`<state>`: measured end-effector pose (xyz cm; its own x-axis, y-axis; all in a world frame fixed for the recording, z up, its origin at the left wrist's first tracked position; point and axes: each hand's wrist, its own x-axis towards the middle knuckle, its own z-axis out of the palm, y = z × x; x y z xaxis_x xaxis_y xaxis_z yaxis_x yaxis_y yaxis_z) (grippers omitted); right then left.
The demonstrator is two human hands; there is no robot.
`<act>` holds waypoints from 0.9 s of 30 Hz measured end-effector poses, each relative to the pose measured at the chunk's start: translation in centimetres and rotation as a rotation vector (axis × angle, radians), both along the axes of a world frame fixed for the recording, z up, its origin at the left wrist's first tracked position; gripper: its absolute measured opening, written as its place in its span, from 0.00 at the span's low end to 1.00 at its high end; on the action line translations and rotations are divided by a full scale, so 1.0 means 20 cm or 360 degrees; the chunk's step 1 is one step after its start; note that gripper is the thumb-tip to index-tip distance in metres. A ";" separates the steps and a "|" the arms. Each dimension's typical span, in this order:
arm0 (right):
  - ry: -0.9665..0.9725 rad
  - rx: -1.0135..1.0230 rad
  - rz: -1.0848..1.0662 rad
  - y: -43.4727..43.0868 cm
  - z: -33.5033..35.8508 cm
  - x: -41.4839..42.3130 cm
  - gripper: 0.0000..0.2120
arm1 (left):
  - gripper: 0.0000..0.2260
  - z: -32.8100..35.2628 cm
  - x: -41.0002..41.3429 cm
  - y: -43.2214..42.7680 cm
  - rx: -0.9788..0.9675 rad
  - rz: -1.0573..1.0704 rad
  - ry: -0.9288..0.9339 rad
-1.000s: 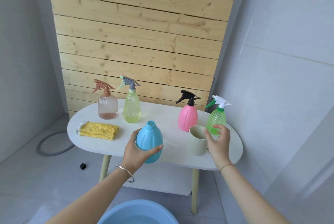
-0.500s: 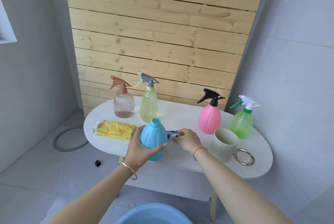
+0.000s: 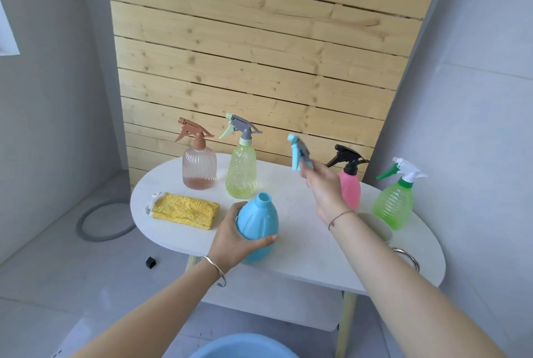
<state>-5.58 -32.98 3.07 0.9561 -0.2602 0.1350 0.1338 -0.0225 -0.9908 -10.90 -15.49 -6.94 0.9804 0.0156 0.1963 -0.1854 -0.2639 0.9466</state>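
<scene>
A blue spray bottle (image 3: 258, 225) with no head on its open neck stands upright near the front edge of the white oval table (image 3: 305, 253). My left hand (image 3: 235, 242) grips its body from the left. My right hand (image 3: 324, 187) is raised above the table, behind and right of the bottle. It holds the blue and grey spray head (image 3: 298, 152), which points upward. The head is clear of the bottle's neck.
Along the back stand a pink-brown bottle (image 3: 199, 165), a yellow-green bottle (image 3: 241, 168), a pink bottle (image 3: 349, 187) and a green bottle (image 3: 395, 201). A yellow cloth (image 3: 184, 210) lies left. A cream cup (image 3: 376, 227) and a metal ring (image 3: 408, 258) sit right. A blue basin (image 3: 245, 347) is below.
My right hand left the cup, picked the spray head up off the table beside the blue bottle and lifted it up and to the right. My left hand kept hold of the bottle.
</scene>
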 end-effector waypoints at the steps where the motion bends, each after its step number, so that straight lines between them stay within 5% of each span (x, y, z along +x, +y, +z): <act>1: -0.0046 0.0185 0.0075 0.01 0.07 -0.02 0.04 | 0.42 0.00 0.01 -0.02 -0.0010 -0.0016 0.0015; 7: -0.0254 0.0565 0.0325 0.03 0.31 -0.09 0.08 | 0.41 -0.01 0.07 -0.14 -0.0009 -0.0127 0.0052; 16: -0.0274 0.0282 0.0272 0.04 0.24 -0.08 0.11 | 0.42 -0.03 0.11 -0.16 0.0101 -0.0254 0.0083; 27: 0.0135 -0.0218 0.0656 -0.04 -0.01 -0.16 0.11 | 0.36 -0.02 0.13 -0.12 0.0204 -0.0403 0.0086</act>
